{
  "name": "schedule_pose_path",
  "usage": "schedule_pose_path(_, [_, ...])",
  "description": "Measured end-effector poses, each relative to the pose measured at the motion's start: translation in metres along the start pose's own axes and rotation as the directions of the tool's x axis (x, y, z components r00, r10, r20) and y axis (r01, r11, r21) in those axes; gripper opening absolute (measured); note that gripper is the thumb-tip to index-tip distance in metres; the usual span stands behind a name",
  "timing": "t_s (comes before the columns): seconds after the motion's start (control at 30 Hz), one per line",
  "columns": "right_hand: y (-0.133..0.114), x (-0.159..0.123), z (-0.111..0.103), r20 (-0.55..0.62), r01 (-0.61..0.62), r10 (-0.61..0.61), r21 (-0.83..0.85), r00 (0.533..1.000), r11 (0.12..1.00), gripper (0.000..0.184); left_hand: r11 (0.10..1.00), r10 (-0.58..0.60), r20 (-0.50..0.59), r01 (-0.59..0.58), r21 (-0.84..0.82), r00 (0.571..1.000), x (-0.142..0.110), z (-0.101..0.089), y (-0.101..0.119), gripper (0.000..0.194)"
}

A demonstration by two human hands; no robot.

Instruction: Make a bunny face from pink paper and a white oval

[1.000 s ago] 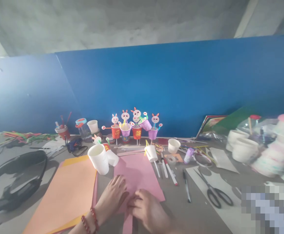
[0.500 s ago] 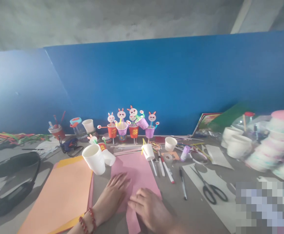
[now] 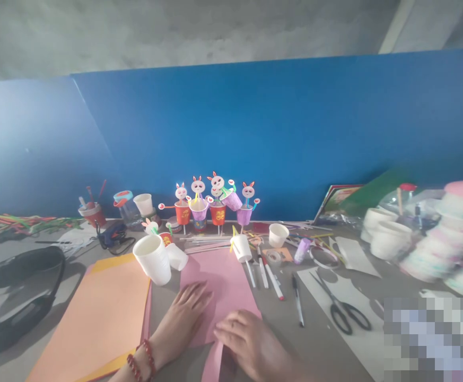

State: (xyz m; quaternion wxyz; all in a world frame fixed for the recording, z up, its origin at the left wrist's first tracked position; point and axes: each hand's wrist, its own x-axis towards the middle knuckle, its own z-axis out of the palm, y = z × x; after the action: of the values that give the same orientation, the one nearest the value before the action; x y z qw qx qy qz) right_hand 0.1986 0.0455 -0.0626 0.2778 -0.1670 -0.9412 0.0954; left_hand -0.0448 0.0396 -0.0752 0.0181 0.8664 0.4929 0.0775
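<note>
Head view. Clock directions as seen from above, 12 away from the wearer.

Hard to make out: right hand (image 3: 251, 345) covers the near right corner of the pink sheet (image 3: 231, 281); its thumb is out of sight, wrist blurring toward the bottom edge. Left hand (image 3: 185, 310) hides part of the sheet's left edge. Pink strip (image 3: 214, 363) is cut off at the bottom; cannot tell whether it is joined to the sheet. Mosaic patch at 4 o'clock masks whatever lies there. Black band (image 3: 28, 260), far out at 9–10 o'clock, cropped by the frame.

Left hand: palm down, fingers slightly spread on the sheet; bead bracelets (image 3: 147, 355) at wrist. Right hand: fingers together, bent, tips at the top of the strip; cannot tell whether pinching it.

Sheet on the tabletop (image 3: 290, 350): 1–2 o'clock from left hand, 11 from right. Strip: 8 o'clock of right hand, 5 of left.

Orange paper (image 3: 99, 302) at 9 o'clock of left hand; white cups (image 3: 153, 260) at 11. Scissors (image 3: 342, 310) at 2 o'clock of right hand, pen (image 3: 298, 300) at 1.
</note>
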Motion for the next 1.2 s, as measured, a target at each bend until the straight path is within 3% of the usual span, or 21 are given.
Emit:
schedule_pose_path(0.1, [0.006, 0.002, 0.001, 0.042, -0.034, 0.034, 0.008, 0.999, 0.999, 0.029, 1.0, -0.003, -0.003, 0.003, 0.005, 1.0, 0.0, -0.001, 0.001, 0.057])
schedule_pose_path(0.27, [0.008, -0.011, -0.005, 0.12, 0.018, -0.021, 0.026, 0.993, 1.0, 0.029, 1.0, 0.003, -0.011, -0.003, 0.009, 1.0, -0.002, 0.0, 0.0, 0.051])
schedule_pose_path(0.4, [0.004, -0.019, -0.015, 0.103, 0.012, -0.015, 0.026, 0.995, 1.0, 0.03, 1.0, -0.004, -0.007, 0.004, -0.001, 1.0, 0.0, -0.005, -0.001, 0.052])
schedule_pose_path(0.5, [0.006, -0.015, -0.017, 0.098, -0.05, 0.055, -0.051, 0.994, 0.997, 0.031, 1.0, -0.027, 0.001, 0.027, -0.002, 1.0, 0.007, -0.011, 0.004, 0.042])
schedule_pose_path(0.6, [0.01, -0.011, -0.012, 0.097, -0.143, 0.152, -0.091, 0.984, 0.985, 0.02, 0.997, -0.074, 0.005, 0.074, 0.015, 0.997, 0.016, -0.014, 0.013, 0.031])
schedule_pose_path(0.77, [0.01, -0.021, -0.009, 0.051, -0.113, 0.114, -0.029, 0.992, 0.993, 0.015, 0.992, -0.124, 0.033, 0.123, 0.042, 0.992, 0.021, -0.012, 0.022, 0.059])
schedule_pose_path(0.93, [0.005, -0.033, -0.019, -0.002, -0.093, 0.093, -0.018, 0.996, 0.995, 0.021, 0.994, -0.113, 0.056, 0.112, 0.015, 0.992, 0.024, -0.016, 0.023, 0.053])
schedule_pose_path(1.07, [0.01, -0.03, -0.018, 0.031, -0.091, 0.093, -0.07, 0.995, 0.993, 0.019, 0.993, -0.117, 0.045, 0.118, -0.01, 0.992, 0.034, -0.011, 0.03, 0.041])
schedule_pose_path(1.2, [0.013, -0.027, -0.012, 0.061, -0.131, 0.136, -0.076, 0.989, 0.988, 0.017, 0.997, -0.071, 0.06, 0.073, -0.033, 0.996, 0.039, 0.0, 0.031, 0.056])
